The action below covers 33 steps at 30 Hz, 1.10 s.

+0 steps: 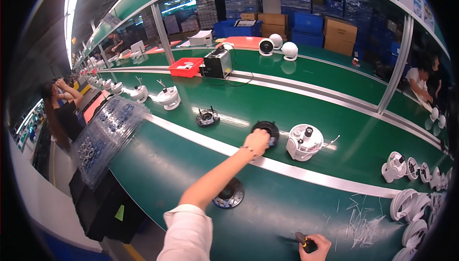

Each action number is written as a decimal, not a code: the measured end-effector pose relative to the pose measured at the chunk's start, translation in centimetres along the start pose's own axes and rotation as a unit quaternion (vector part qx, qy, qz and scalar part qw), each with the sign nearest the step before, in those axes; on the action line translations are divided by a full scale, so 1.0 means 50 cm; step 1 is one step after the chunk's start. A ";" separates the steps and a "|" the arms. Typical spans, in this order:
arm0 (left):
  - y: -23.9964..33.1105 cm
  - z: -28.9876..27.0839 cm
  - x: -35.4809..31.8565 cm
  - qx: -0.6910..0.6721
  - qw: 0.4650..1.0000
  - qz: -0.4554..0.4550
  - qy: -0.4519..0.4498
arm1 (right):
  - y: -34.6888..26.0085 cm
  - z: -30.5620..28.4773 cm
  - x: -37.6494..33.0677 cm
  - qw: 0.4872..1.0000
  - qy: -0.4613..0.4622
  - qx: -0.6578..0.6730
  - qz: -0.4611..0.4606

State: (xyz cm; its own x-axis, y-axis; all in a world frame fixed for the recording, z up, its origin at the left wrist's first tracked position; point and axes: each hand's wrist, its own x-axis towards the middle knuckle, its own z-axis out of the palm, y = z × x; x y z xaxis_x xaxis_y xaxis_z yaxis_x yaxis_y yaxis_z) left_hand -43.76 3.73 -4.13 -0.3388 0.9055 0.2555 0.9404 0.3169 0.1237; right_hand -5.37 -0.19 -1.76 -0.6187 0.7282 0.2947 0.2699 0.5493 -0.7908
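Observation:
My left hand (257, 141) reaches across to the green conveyor, its fingers closed on the rim of a black round part (272, 132). Just right of it stands a white round housing (305, 142) with a black knob-like piece on top and white wires sticking out. Under my left forearm, a second black round part (230, 195) lies on the near table, partly hidden by the arm. Low at the right, my right hand (316, 247) is wrapped round a small pair of cutters (304, 240) with black and yellow handles.
Thin white offcuts (363, 225) are scattered beside my right hand. White rings (415, 232) stack at the right edge. Another black part (207, 117) and white housings (168, 97) sit along the conveyor. Clear plastic trays (107, 132) stand at left; a red bin (185, 67) is behind.

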 end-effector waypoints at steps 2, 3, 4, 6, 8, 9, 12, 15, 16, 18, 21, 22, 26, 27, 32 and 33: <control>-0.046 -0.040 -0.074 0.031 0.999 0.000 0.030 | -0.001 -0.008 -0.008 1.000 -0.002 -0.002 -0.001; -0.074 -0.058 -0.115 0.028 0.999 -0.026 0.000 | -0.004 -0.010 -0.011 1.000 0.000 0.002 -0.001; -0.085 -0.084 -0.153 0.002 0.998 -0.061 -0.024 | -0.009 -0.013 -0.014 1.000 0.003 -0.007 -0.013; -0.124 -0.116 -0.237 -0.003 0.992 -0.105 -0.068 | 0.000 0.005 -0.006 1.000 -0.010 0.003 -0.022; -0.113 -0.141 -0.276 -0.003 0.984 -0.146 -0.104 | 0.004 0.000 -0.013 0.999 -0.027 -0.024 -0.027; -0.115 -0.135 -0.288 0.005 0.988 -0.130 -0.086 | 0.006 -0.003 -0.017 0.999 -0.024 -0.023 -0.027; -0.100 -0.169 -0.243 0.028 0.988 -0.143 -0.047 | 0.014 -0.006 -0.019 0.997 -0.015 -0.048 -0.053; -0.161 -0.172 -0.157 0.038 0.970 -0.143 0.195 | 0.011 -0.010 -0.025 0.997 -0.010 -0.054 -0.057; -0.207 -0.149 -0.134 0.052 0.971 -0.173 0.158 | 0.012 -0.008 -0.027 0.997 -0.014 -0.054 -0.055; -0.286 -0.079 -0.120 0.137 0.964 -0.173 0.148 | 0.010 0.000 -0.027 0.997 -0.010 -0.057 -0.052; -0.359 -0.025 -0.117 0.050 0.958 -0.279 -0.033 | 0.017 0.017 -0.031 0.994 -0.048 -0.071 -0.070; -0.339 -0.015 -0.103 0.077 0.956 -0.281 -0.045 | 0.022 0.017 -0.031 0.994 -0.045 -0.079 -0.065; -0.296 -0.073 -0.103 0.132 0.950 -0.280 -0.049 | 0.016 0.017 -0.036 0.992 -0.042 -0.091 -0.074; -0.299 -0.088 -0.114 0.132 0.958 -0.255 0.021 | 0.014 0.015 -0.037 0.992 -0.031 -0.094 -0.078; -0.246 -0.154 -0.224 0.075 0.957 -0.281 0.005 | 0.075 0.003 -0.059 0.983 -0.057 -0.135 -0.107; -0.283 -0.166 -0.293 0.119 0.959 -0.259 -0.003 | 0.060 0.003 -0.055 0.981 -0.086 -0.136 -0.112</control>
State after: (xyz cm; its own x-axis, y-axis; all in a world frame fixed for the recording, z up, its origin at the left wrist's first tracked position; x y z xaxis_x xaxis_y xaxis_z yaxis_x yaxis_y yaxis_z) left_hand -52.36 -16.34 -1.68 -0.7622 0.6110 0.2139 0.6272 0.7788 0.0105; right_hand -2.95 -0.61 -5.03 -0.7943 0.5090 0.3317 0.2848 0.7942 -0.5367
